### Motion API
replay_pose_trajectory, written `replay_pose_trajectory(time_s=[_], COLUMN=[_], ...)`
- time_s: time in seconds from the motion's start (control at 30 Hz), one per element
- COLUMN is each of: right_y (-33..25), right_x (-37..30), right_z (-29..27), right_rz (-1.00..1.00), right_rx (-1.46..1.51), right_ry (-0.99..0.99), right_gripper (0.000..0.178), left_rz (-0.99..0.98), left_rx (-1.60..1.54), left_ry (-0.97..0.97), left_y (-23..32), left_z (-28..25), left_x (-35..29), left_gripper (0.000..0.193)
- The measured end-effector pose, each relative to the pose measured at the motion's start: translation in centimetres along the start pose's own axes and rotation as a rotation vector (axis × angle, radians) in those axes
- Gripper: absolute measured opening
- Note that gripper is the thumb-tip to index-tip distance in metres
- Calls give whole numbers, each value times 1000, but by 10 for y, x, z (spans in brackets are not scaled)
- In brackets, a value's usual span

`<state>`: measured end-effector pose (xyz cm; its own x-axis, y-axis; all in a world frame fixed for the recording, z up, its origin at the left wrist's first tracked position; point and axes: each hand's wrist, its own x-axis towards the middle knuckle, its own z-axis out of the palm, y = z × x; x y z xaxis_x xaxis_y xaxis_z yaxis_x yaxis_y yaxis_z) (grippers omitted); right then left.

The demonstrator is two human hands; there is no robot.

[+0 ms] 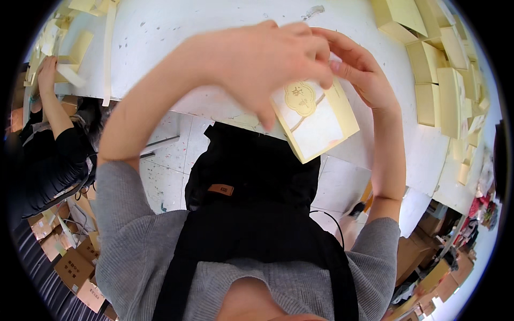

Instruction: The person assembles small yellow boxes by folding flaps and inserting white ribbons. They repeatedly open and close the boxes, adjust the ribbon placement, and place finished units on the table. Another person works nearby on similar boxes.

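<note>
A pale yellow gift box [321,123] with a white top panel, a gold scalloped emblem and a thin diagonal line sits tilted at the table's near edge. My left hand [273,64], smeared by motion, reaches over its far left part, thumb pointing down apart from the bent fingers. Nothing shows in that hand. At the box's far right corner my right hand [358,69] has its thumb and fingers drawn together near a small whitish bit, too small to name. Both hands' fingertips meet or overlap there, so the box's far edge is hidden.
Several similar yellow boxes [428,59] stand along the table's right side. A long pale strip [109,53] crosses the white table [160,32] on the left. Beyond it a co-worker's hand [47,72] is among more yellow pieces. Cardboard cartons [75,267] are stacked at lower left.
</note>
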<state>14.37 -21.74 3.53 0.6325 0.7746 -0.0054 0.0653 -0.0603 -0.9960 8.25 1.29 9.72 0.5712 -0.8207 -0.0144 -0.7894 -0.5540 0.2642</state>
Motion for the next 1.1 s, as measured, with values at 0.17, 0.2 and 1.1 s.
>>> replay_pose_trajectory(time_s=[0.17, 0.2, 1.1], right_y=[3, 5, -59], right_x=[-4, -2, 90], right_z=[-12, -13, 57], right_rz=[99, 92, -428], right_rx=[119, 126, -626], right_ry=[-234, -224, -434], right_gripper=[62, 63, 41], left_rz=[22, 47, -221], left_rx=[106, 128, 338], left_ry=[-151, -150, 835], left_y=[-2, -1, 100], left_z=[-13, -13, 86], left_x=[26, 28, -86], left_gripper=[72, 72, 22])
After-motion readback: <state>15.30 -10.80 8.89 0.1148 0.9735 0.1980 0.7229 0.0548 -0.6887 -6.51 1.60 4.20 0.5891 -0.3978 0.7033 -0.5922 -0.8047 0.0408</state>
